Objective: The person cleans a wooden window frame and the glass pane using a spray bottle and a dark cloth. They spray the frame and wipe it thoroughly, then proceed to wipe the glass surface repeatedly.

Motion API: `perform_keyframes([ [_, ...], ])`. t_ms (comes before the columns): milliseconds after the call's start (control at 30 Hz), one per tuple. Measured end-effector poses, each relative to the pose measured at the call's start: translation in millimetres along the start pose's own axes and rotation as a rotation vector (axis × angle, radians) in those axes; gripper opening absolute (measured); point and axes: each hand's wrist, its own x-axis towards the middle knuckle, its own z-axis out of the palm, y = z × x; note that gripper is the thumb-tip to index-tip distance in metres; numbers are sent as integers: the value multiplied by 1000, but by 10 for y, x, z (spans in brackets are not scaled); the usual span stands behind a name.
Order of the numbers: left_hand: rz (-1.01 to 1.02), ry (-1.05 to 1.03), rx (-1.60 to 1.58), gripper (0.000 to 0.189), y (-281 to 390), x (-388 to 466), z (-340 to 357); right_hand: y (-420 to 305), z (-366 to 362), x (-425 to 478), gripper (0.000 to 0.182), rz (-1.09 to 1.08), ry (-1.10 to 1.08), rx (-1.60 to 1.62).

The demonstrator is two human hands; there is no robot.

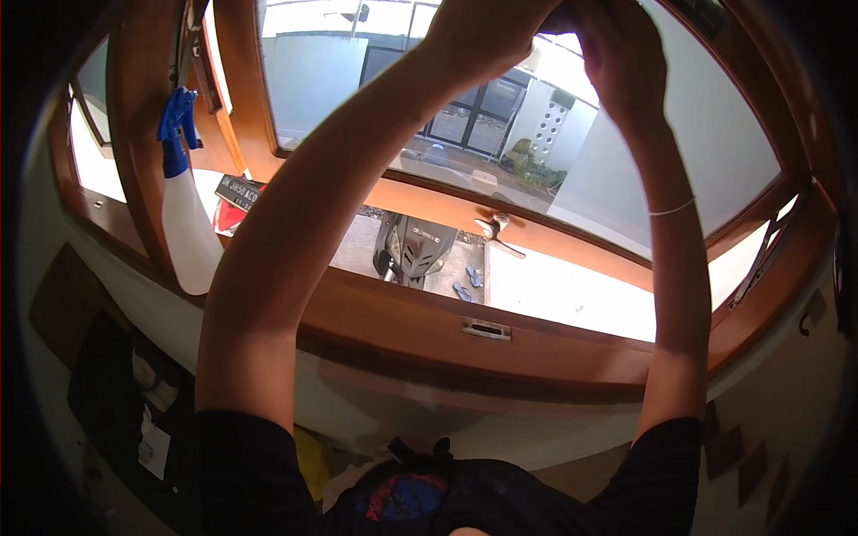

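Note:
Both my arms reach up to an open, wood-framed window pane [429,107]. My left hand [493,30] is cut off by the top edge of the picture, so its fingers are out of sight. Close beside it, my right hand [627,63] is bent in front of the glass, its fingers in dark shadow. Something dark shows between the hands, too shaded to identify. On the wooden sill to the left stands a white spray bottle [191,231] with a blue trigger head [178,127].
The pane carries a metal handle [496,229] on its lower rail. A latch plate [486,329] is set in the sill. At the right is a metal window stay [754,275]. Outside are a motorbike [412,248] and flip-flops [468,283]. A dark bag-like item [114,395] lies lower left.

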Motion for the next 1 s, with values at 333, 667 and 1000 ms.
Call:
perform_keyframes([
  [333, -10, 48, -320, 53, 221, -286, 203, 160, 185, -691, 43, -18, 1, -5],
  [667, -9, -435, -41, 44, 924, -1916, 98, -731, 496, -2142, 32, -31, -163, 181],
  [1000, 1, 30, -168, 59, 932, -273, 425, 186, -356, -1040, 29, 475, -124, 612],
])
